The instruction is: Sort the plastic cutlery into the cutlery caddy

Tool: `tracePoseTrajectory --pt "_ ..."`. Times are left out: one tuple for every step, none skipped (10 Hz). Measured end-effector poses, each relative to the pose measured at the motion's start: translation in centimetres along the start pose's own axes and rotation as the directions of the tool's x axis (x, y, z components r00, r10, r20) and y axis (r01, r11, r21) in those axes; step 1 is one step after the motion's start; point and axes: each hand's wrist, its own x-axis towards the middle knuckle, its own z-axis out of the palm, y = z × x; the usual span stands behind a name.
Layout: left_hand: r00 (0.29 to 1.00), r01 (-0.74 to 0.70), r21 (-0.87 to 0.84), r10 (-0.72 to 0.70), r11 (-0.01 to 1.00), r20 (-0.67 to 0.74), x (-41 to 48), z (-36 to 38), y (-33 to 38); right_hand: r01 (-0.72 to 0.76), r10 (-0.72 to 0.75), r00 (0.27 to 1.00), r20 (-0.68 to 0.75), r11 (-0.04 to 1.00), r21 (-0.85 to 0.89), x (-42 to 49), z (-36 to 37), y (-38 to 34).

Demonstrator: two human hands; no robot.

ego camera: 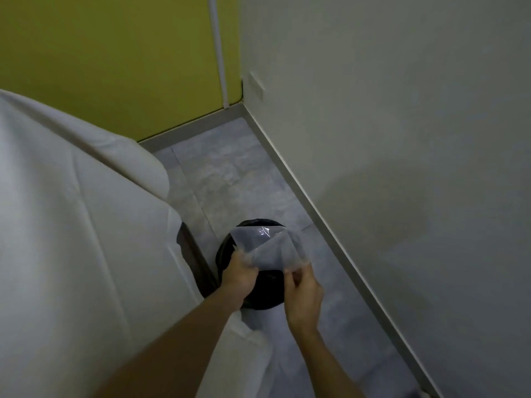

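Note:
A clear, empty plastic wrapper [268,247] hangs above a round black-lined bin [258,291] on the floor. My left hand [238,277] pinches the wrapper's lower left edge. My right hand [304,294] touches its lower right corner with the fingertips; whether it grips is unclear. No cutlery and no caddy are in view.
A table with a white cloth [71,225] fills the left side, its dark wooden leg [192,259] beside the bin. A white wall [402,139] runs along the right, a yellow-green wall [115,53] at the back. Grey floor tiles [235,179] lie between.

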Motion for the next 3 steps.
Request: tracePoseTrajectory --pt "0.988 0.153 0.133 -0.149 0.979 -0.037 2.4 0.8 -1.0 -0.077 0.083 0.987 0.141 0.996 -0.041 1.1 2.0 2.9" --pt "0.974 0.225 0.37 -0.201 0.901 -0.103 2.9 0.9 -1.6 -0.117 0.129 0.969 0.209 0.991 -0.068 1.8 3.6 5.1" --pt "0.992 0.124 0.447 -0.112 0.886 -0.053 1.5 -0.1 -1.5 -0.027 0.07 0.956 0.284 0.988 -0.153 1.8 4.1 4.9"
